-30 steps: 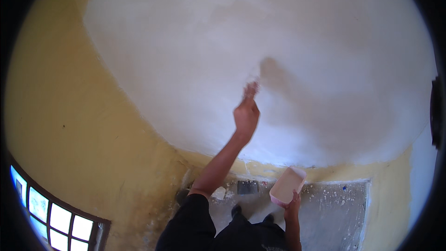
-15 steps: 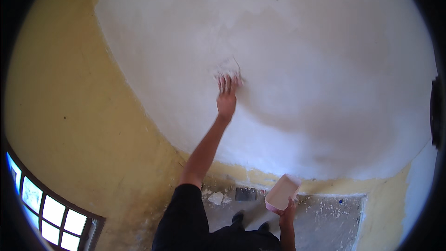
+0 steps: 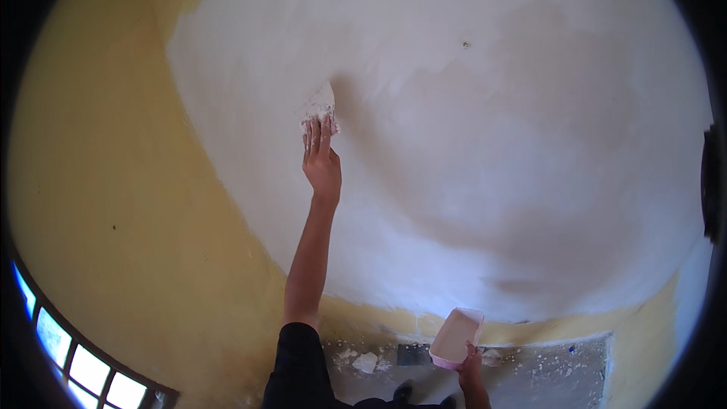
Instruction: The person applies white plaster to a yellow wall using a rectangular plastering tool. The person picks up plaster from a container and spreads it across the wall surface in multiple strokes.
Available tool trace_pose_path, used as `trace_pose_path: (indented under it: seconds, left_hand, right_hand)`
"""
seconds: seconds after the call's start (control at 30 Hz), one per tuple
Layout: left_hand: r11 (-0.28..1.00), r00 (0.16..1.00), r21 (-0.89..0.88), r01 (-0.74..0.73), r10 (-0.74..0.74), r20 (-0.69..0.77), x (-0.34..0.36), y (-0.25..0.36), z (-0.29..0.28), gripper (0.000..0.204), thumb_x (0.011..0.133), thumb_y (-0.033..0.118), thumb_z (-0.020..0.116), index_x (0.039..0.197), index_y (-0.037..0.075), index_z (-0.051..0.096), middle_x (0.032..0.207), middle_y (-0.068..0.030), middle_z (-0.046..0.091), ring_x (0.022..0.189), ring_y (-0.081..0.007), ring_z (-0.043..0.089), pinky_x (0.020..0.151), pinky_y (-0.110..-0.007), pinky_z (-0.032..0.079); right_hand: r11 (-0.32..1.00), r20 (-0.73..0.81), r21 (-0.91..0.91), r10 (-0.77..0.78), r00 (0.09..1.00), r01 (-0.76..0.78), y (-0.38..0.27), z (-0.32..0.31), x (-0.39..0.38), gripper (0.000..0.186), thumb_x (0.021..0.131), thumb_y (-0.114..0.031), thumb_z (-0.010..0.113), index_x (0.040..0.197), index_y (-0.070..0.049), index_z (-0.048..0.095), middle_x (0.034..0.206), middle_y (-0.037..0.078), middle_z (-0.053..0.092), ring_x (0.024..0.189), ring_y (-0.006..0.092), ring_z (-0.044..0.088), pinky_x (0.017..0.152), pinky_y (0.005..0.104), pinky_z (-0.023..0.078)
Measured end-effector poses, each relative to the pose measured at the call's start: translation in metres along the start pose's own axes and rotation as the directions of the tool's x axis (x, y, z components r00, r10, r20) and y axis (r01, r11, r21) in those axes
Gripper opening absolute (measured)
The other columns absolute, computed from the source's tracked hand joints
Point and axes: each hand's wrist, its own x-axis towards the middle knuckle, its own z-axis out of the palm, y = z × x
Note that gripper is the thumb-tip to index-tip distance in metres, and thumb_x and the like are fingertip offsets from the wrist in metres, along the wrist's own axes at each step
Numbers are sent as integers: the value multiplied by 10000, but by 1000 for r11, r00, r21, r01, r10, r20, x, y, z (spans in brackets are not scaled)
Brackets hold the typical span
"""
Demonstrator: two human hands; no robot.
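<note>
My left hand (image 3: 322, 170) is raised against the wall, its fingers pressed over a putty-smeared scraper (image 3: 321, 98). The blade fans out beyond my fingertips and lies close to the white-coated wall (image 3: 424, 151); its handle is mostly covered by my hand. Low at the right, my right hand (image 3: 470, 367) grips the near end of a pink rectangular tub (image 3: 445, 364). The tub is tilted, and a pale, smooth layer shows inside it.
Bare yellow wall (image 3: 113, 159) borders the white coat on the left and along its bottom. A barred window (image 3: 87, 367) is at lower left. On the spattered grey floor (image 3: 530, 382) lie a white chunk (image 3: 365, 363) and a dark flat piece (image 3: 413, 354). My shoes stand there.
My left hand and the scraper have moved left and slightly up along the wall. The view has shifted a little, so the tub and floor appear lower.
</note>
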Motion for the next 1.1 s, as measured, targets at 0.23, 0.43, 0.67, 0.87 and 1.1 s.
trace_pose_path:
  seconds: [0.23, 0.43, 0.67, 0.87, 1.1]
  left_hand:
    - [972, 951, -28, -234, 235, 201, -106, 10, 36, 583, 802, -125, 545, 1353, 62, 555, 1395, -188, 530, 1301, -419, 483, 1073, -497, 439]
    - [969, 908, -234, 72, 33, 418, -272, 47, -25, 557, 787, -113, 535, 1321, 38, 581, 1392, -201, 534, 1305, -405, 488, 1068, -486, 442]
    - [144, 226, -176, 974, -511, 829, -334, 125, -130, 240, 951, -14, 549, 1177, -51, 621, 1002, -123, 727, 911, -136, 674, 793, -289, 529]
    - [224, 84, -45, 974, -170, 982, -320, 142, -148, 186, 938, 66, 605, 1057, -75, 627, 885, -143, 727, 798, -151, 688, 709, -297, 531]
    - [750, 128, 12, 661, -128, 984, -265, 135, -143, 243, 886, 151, 618, 1008, -57, 593, 829, -294, 662, 800, -449, 663, 707, -485, 534]
  right_hand:
    - [960, 131, -187, -187, 974, 210, 16, 5, 7, 570, 911, -313, 605, 1350, -2, 417, 1178, 134, 551, 1011, 280, 628, 703, 408, 586]
    - [930, 161, -276, -204, 966, 242, -7, 20, -14, 481, 957, -303, 540, 1314, -1, 429, 1183, 147, 541, 1065, 276, 623, 813, 361, 563]
    - [992, 135, -55, -102, 986, 110, -6, 46, -14, 484, 969, -317, 520, 1324, -3, 423, 1191, 141, 552, 1093, 236, 614, 865, 381, 550]
    - [994, 169, 69, -96, 981, 85, 11, 38, 5, 598, 929, -281, 585, 1396, 17, 361, 1211, 154, 556, 1026, 258, 642, 751, 378, 589]
    - [997, 84, 45, -62, 995, 58, 2, 85, -15, 554, 945, -287, 567, 1380, -4, 373, 1269, 143, 537, 1167, 236, 574, 949, 375, 507]
